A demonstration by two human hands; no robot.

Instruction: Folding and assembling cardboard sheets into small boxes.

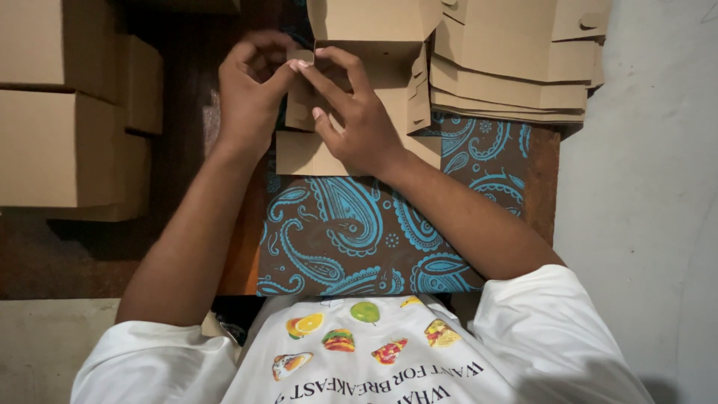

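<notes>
Head view: your left hand (250,93) and right hand (355,120) both pinch a small flap of the half-folded cardboard box blank (359,97), fingertips closed together on it. The blank lies under your hands on a brown cloth with blue paisley (351,232). To the right of your grip sits a stack of flat blanks (516,67); to the left, finished cardboard boxes (56,142).

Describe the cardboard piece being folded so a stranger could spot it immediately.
Start at the brown cloth with blue paisley spread over the wooden table. At its far edge lies a half-folded cardboard box blank, with the left hand and right hand pinching a flap at its left side. Unlike the flat blank stack to its right and the finished closed boxes to its left, it is partly raised and open.
</notes>
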